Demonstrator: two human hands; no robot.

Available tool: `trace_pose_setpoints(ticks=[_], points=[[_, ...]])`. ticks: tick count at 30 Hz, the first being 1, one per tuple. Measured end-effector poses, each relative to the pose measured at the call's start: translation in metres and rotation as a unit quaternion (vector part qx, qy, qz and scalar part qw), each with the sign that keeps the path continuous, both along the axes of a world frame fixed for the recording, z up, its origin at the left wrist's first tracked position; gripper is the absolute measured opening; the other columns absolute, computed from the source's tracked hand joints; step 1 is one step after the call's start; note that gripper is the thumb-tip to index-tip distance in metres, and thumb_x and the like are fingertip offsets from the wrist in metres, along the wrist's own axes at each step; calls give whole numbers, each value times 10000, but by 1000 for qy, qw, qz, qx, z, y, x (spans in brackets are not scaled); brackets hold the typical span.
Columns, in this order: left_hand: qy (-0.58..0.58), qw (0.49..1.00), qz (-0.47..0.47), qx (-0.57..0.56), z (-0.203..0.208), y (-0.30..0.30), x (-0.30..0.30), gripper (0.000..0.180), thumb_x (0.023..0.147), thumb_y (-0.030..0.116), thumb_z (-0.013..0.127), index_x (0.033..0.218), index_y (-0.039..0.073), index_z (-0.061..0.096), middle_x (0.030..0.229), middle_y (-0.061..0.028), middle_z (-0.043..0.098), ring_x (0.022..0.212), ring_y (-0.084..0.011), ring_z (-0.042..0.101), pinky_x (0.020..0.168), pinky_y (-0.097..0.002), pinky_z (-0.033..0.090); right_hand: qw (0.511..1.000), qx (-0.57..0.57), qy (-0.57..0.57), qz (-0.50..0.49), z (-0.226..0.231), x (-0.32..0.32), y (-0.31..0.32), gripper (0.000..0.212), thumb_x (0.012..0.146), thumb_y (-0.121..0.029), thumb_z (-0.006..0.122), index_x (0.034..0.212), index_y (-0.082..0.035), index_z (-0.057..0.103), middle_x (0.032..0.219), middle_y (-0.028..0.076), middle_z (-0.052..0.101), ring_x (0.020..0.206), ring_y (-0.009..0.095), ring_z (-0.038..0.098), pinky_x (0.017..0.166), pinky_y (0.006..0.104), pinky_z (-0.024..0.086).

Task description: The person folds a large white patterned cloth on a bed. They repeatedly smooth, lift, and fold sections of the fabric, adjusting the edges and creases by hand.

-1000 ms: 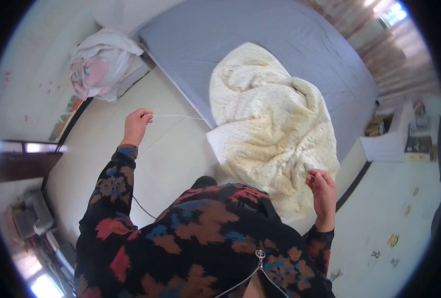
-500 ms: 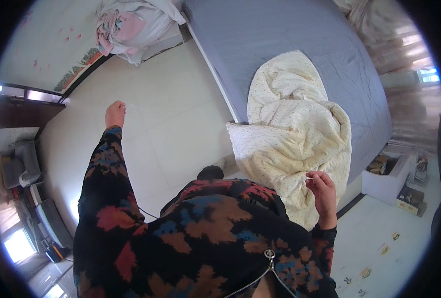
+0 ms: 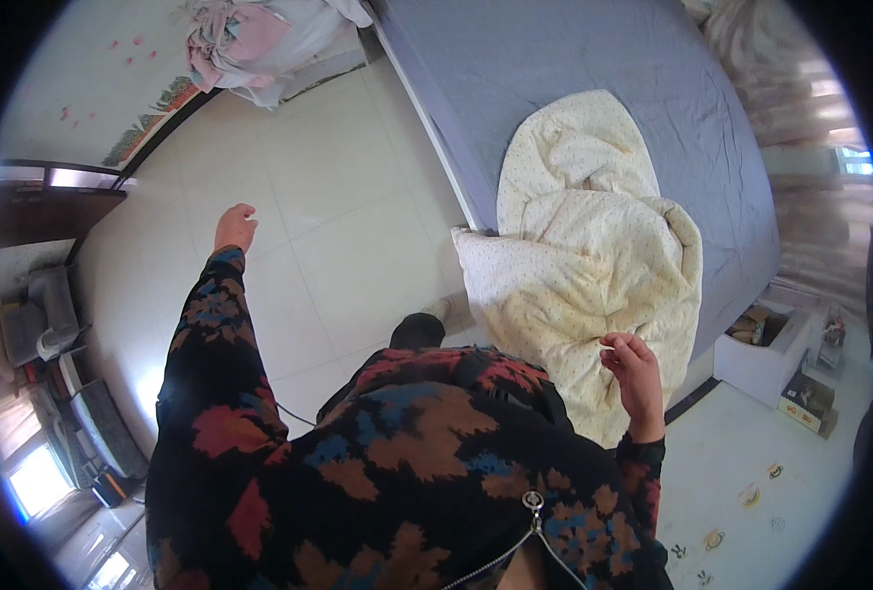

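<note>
My left hand (image 3: 236, 227) is stretched out to the left above the pale tiled floor, its fingers curled in. Whether anything thin is inside it I cannot make out. On the right, my right hand (image 3: 637, 378) is raised in front of a cream quilt (image 3: 579, 261) with small specks, thumb and fingertips drawn together in a pinch. Anything between those fingertips is too small to see. The quilt lies bunched on the grey-sheeted bed (image 3: 436, 59), and one part hangs over the near edge. Contact between the right hand and the quilt cannot be told.
Pink and white bedding (image 3: 249, 39) is heaped at the far left. A white open box (image 3: 761, 339) and a small carton (image 3: 805, 401) stand right of the bed. Dark shelving (image 3: 48, 315) with grey items is along the left. Tiled floor (image 3: 348, 265) lies between.
The left hand's fingers have loosened slightly from a tighter fist, and it has turned a little. The right hand keeps its pinch, nearly unmoved. The whole view has shifted slightly.
</note>
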State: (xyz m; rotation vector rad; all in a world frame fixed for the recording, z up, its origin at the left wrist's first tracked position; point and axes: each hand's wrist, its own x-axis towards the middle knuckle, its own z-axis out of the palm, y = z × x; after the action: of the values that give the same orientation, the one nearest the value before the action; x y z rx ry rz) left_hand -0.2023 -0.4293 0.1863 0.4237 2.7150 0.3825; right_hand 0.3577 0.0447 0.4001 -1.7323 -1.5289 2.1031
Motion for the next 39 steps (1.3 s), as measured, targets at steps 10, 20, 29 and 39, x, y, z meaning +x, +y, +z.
trace_pose_setpoints(ticks=[10, 20, 29, 39], points=[[-75, 992, -39, 95, -12, 56, 16, 273, 863, 155, 669, 1098, 20, 703, 1020, -133, 726, 945, -240, 692, 855, -345, 540, 1000, 15, 2, 0, 0, 7, -5, 183, 1014, -175, 584, 1097, -42, 680, 1044, 31, 696, 891, 124, 641, 842, 280, 513], [-275, 926, -216, 141, -42, 220, 118, 277, 883, 127, 667, 1139, 22, 694, 1032, -105, 732, 955, -199, 689, 863, -333, 546, 993, -7, 111, 29, 43, 46, -28, 303, 977, -182, 638, 1242, -38, 661, 1064, 24, 658, 945, 90, 589, 794, 235, 475], [-392, 821, -399, 115, 6, 362, 284, 279, 907, 107, 661, 1167, 6, 680, 1085, -107, 715, 972, -179, 673, 875, -311, 540, 774, 30, 571, 272, 172, 89, -39, 471, 992, -353, 626, 1337, -32, 607, 1068, 181, 693, 883, 286, 646, 717, 402, 496], [-264, 839, -469, 84, 1, 478, 357, 309, 890, 159, 664, 1161, 12, 679, 1137, -156, 689, 1043, -273, 673, 909, -360, 533, 966, 168, 152, -125, 77, 211, 30, 184, 960, -124, 624, 815, -14, 596, 781, 3, 587, 744, 87, 540, 688, 246, 434]])
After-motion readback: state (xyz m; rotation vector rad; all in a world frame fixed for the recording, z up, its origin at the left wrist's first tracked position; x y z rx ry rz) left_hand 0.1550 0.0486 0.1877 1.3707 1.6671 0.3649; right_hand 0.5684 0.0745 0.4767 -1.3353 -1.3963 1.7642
